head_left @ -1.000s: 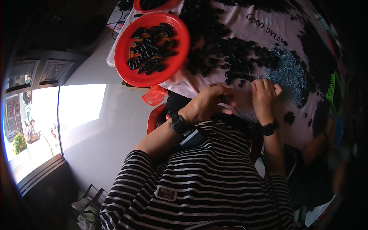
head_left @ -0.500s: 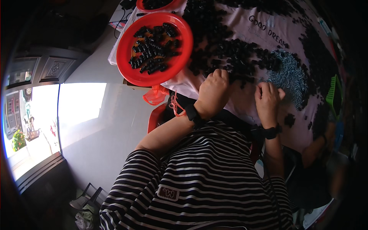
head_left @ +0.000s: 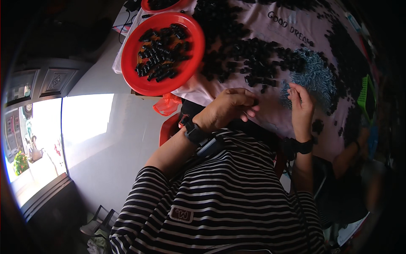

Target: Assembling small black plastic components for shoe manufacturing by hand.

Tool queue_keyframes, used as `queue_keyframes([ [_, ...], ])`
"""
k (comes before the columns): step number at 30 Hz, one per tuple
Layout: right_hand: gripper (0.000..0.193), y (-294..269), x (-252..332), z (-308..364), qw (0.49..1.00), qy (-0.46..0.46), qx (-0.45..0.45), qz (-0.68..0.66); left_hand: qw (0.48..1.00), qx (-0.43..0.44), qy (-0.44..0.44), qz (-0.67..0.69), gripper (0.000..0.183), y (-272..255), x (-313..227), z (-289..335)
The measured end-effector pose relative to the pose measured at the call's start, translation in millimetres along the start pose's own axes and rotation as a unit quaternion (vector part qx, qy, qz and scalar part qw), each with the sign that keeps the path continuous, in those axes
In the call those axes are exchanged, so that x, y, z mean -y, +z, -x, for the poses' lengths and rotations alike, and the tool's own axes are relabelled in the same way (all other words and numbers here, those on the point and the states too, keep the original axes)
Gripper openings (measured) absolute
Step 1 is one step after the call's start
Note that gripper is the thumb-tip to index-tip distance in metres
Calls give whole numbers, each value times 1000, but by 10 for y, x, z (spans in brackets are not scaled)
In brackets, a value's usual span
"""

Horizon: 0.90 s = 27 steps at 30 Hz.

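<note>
My left hand [head_left: 230, 106] is turned partly palm up, its fingers curled. A small dark piece [head_left: 255, 101] shows at its fingertips, seemingly one of the black plastic parts. To the right, my right hand [head_left: 302, 101] has its fingers bent together beside a heap of thin blue-grey screws [head_left: 317, 78]; what is between them, if anything, is too small to see. Beyond my hands, many small black plastic parts [head_left: 260, 57] lie scattered over a pink printed cloth [head_left: 270, 25]. At the left, a red round tray [head_left: 186, 72] holds several joined black pieces [head_left: 158, 55].
A second red tray [head_left: 160, 9] with black parts sits at the far left. An orange-red plastic bag [head_left: 167, 106] hangs below the near tray. Further right are a green perforated basket [head_left: 364, 99] and another person's arm [head_left: 347, 158]. A white wall [head_left: 114, 148] stands left.
My left hand has drawn back slightly and rolled from back-up to palm partly up. My right hand has shifted a little right, its fingers now at the screw heap. The view has shifted slightly.
</note>
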State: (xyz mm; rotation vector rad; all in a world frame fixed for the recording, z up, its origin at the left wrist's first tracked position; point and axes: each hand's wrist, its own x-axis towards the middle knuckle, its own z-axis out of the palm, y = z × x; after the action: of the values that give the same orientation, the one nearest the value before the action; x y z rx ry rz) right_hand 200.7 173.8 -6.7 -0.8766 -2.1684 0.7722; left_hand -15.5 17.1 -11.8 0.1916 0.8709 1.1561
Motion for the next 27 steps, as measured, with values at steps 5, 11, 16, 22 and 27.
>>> queue_keyframes([
  [5, 11, -42, 313, 32, 996, 45, 33, -65, 993, 85, 29, 78, 31, -1, 67, -56],
  [11, 12, -32, 648, 74, 991, 86, 44, -88, 992, 98, 43, 62, 34, 141, 38, 33],
  [16, 13, -80, 701, 57, 995, 2, 97, -16, 991, 116, 59, 30, 35, 55, 111, 19],
  [22, 12, -6, 711, 139, 981, 123, 73, -128, 990, 121, 50, 62, 29, 69, 62, 28],
  [27, 13, -28, 677, 111, 996, 23, 77, -36, 994, 81, 29, 67, 27, 145, 9, 82],
])
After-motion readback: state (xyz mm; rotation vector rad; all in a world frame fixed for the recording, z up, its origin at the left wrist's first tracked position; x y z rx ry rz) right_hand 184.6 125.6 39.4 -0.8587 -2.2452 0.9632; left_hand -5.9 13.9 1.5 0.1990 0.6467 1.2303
